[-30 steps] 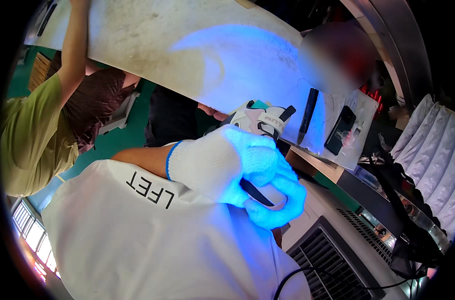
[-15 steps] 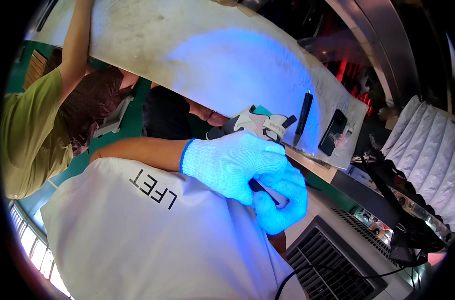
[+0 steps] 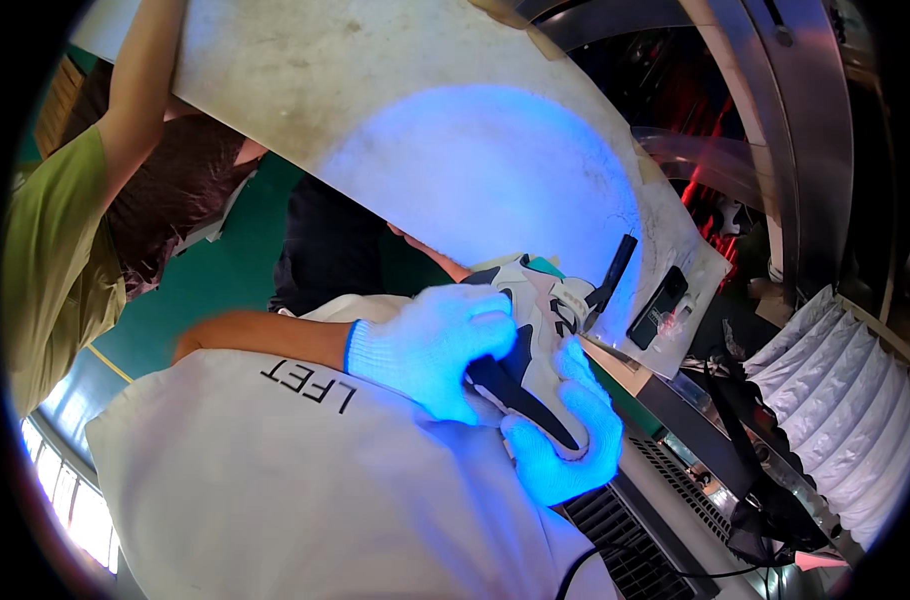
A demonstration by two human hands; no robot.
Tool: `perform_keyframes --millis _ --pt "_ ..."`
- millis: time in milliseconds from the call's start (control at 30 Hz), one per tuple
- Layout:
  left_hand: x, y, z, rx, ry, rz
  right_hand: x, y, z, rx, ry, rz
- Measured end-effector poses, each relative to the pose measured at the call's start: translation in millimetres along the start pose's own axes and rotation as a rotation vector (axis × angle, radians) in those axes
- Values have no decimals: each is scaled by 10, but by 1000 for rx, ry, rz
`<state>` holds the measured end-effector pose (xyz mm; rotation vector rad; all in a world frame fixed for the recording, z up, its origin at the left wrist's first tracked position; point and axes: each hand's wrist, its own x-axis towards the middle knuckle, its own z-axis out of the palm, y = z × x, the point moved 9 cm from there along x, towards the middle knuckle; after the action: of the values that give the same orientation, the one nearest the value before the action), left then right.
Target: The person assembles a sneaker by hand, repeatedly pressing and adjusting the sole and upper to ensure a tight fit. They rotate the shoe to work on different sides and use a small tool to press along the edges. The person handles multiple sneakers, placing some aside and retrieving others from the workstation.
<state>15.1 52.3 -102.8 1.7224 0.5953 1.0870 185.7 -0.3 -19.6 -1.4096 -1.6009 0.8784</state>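
Observation:
A sneaker (image 3: 543,378) in white, grey and black, with a teal patch near its collar, lies tilted between my two hands in front of my white shirt. My left hand (image 3: 430,345), in a white knit glove with a blue cuff, is closed over one side of it, fingers bent on the dark panel. The gloved right hand (image 3: 575,440) wraps round the other end of the shoe from below. Blue light falls on both gloves. Some of the fingertips and the shoe's underside are hidden.
A pale worktable (image 3: 275,70) carries a blue-lit patch, a black pen-like tool (image 3: 615,275) and a black phone (image 3: 660,308). At the left is a person in a green shirt (image 3: 60,250). A ribbed white duct (image 3: 845,410) and a dark grille (image 3: 625,530) are at the right.
The sneaker now shows more of its side, turned between my hands. My left hand has shifted left and my right hand lower, so the hands are further apart. The view has tilted slightly.

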Motion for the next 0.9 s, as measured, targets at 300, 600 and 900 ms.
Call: perform_keyframes --millis 300,600,900 --pt "438 104 154 -201 -149 197 -27 355 -192 40 -29 33" --pt "1008 84 669 164 -509 -74 -186 1135 -290 135 30 38" --pt "1173 -153 889 520 -759 -75 57 1549 -151 127 150 -78"
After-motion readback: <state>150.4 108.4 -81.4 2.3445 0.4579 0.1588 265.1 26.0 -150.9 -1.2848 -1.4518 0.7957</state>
